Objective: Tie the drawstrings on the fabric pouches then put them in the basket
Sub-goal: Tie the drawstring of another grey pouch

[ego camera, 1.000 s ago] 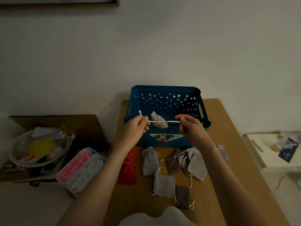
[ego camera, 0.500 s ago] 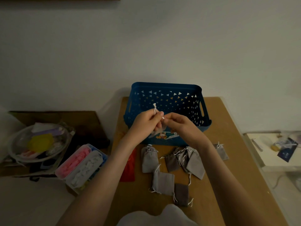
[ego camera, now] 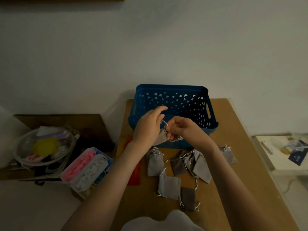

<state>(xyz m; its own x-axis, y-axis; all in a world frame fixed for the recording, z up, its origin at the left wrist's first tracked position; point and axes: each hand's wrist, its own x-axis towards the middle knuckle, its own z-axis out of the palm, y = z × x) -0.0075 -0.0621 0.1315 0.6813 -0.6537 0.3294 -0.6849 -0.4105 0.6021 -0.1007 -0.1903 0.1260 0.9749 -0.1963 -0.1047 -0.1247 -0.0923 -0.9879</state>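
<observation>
Stretched the drawstring taut and level a second earlier, hands wide apart. Closed that gap since: brought left hand and right hand in until nearly touching, with only a short white loop of cord arching between them. Pinched that cord with curled right fingertips, right at the gathered mouth of the bag. Kept the grey pouch hanging just under the grip, mostly hidden behind the left hand. Stuck the left forefinger out forward, clear of the loop; hid the other left fingers behind the back of the hand, so could not tell what, if anything, held there.

Read the shift as cinching done and knotting begun: mouth drawn tight first, then ends brought round into a loop. Judged the knot unfinished from the open, slack loop.

Worked directly above the near wall of the blue basket, leaving only a short drop forward from the grip once tied. Made out no pouch inside, with most of the floor too dark to read. Left several more grey and brown pouches lying on the table below the grip and nearer the body, plus a red pouch beneath the left forearm. Counted most of the task as ahead.
</observation>
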